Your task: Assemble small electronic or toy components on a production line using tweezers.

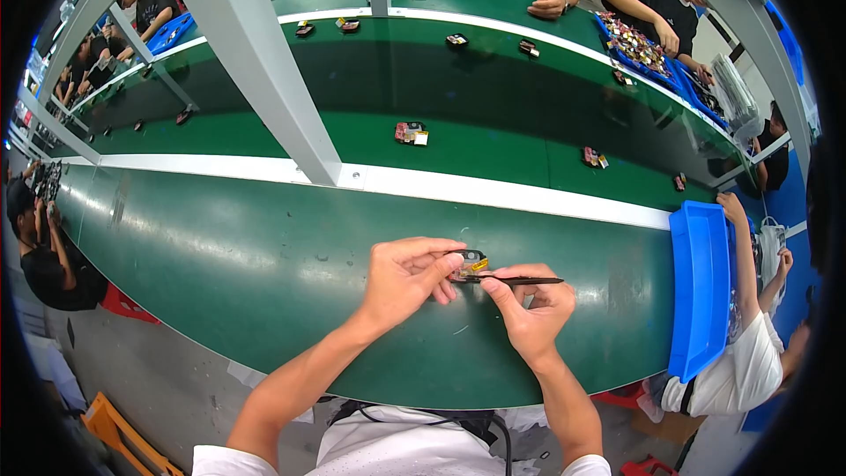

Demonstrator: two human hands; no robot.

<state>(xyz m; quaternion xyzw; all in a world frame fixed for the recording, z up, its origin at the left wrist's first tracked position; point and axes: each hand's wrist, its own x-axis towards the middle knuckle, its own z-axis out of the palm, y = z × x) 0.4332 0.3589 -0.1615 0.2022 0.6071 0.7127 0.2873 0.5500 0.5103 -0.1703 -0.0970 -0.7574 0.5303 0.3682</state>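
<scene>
My left hand (401, 282) pinches a small electronic assembly (477, 262) above the green table. It has a black rounded housing and a yellow label on its right side. Black tweezers (539, 281) lie between the thumb and fingers of my right hand (534, 313), their thin tip reaching left to the lower edge of the assembly. The fingers of my left hand partly cover the assembly, and its inner parts are too small to make out.
A blue plastic tray (701, 291) stands at the table's right end. Beyond a white rail (423, 189), small electronic assemblies (411, 133) lie spaced along a green conveyor belt (493, 137). A grey metal post (256, 62) rises at the rail. Co-workers sit across, left and right.
</scene>
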